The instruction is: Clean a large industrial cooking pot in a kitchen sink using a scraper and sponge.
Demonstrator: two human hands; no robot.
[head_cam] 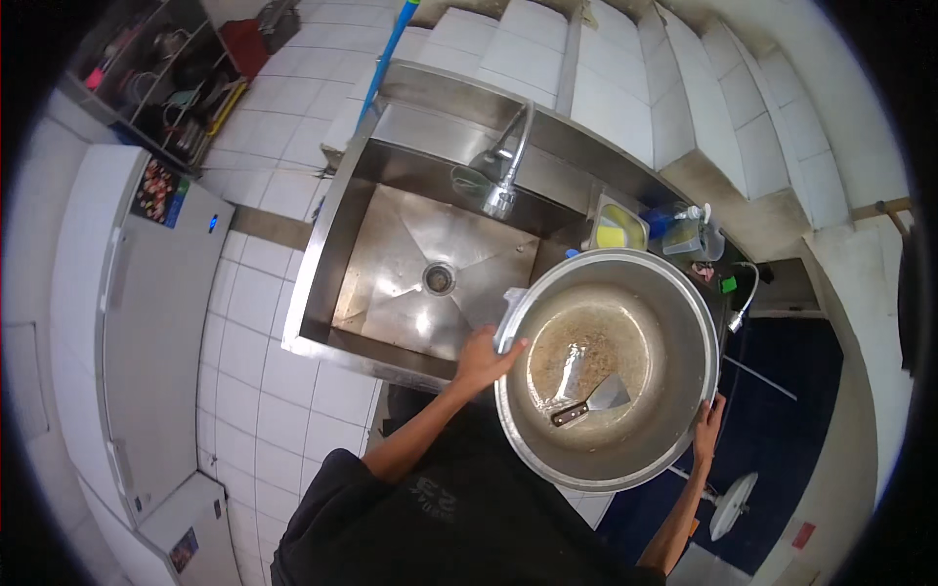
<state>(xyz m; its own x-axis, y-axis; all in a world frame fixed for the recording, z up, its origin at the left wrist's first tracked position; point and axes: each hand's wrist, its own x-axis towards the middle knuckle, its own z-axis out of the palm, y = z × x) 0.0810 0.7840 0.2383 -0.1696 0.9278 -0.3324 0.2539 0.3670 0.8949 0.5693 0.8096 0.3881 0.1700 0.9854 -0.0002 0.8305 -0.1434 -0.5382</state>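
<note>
A large round metal pot (678, 351) is held between both my hands at the right side of the sink. My left hand (484, 359) grips its left rim, thumb over the edge. On the opposite side, the fingers of my right hand (708, 428) are against the lower right rim. Inside the pot lies a metal scraper (610, 394) with a dark riveted handle, on a wet, brown-stained bottom. The stainless steel sink (396, 242) lies to the left, with a drain (440, 278) in its floor. Above its basin hangs a chrome faucet (501, 198).
Behind the pot stand a metal container (619, 220) with a yellow item and a clear plastic jug (692, 242). A second faucet (746, 293) rises at the right. White-tiled steps (608, 80) lie beyond the sink. A blue pole (385, 62) leans at its far left corner; a white freezer (157, 329) stands left.
</note>
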